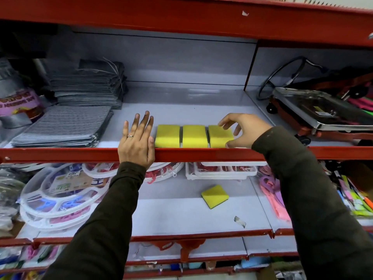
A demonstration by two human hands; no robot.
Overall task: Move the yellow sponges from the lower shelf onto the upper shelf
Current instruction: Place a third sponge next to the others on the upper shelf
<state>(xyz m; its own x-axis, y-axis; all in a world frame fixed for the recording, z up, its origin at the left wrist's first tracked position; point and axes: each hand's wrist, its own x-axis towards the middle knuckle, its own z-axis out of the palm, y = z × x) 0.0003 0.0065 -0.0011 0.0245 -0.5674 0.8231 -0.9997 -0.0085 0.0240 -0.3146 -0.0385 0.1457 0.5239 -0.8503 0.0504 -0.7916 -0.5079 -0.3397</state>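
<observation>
Three yellow sponges stand side by side at the front of the upper shelf (pixel 191 102): a left one (pixel 167 136), a middle one (pixel 194 136) and a right one (pixel 220 136). My right hand (pixel 242 130) curls around the right sponge, thumb at its front corner and fingertips at its back edge. My left hand (pixel 137 140) lies flat and open on the shelf's red front rail, just left of the left sponge, holding nothing. One more yellow sponge with a dark underside (pixel 215 196) lies tilted on the lower shelf (pixel 181 215).
Grey folded cloths (pixel 64 126) are stacked at the upper shelf's left. A metal scale (pixel 321 112) sits beyond the divider at right. On the lower shelf are round white clip hangers (pixel 58 197), a white tray (pixel 220 171) and pink plastic items (pixel 272 197).
</observation>
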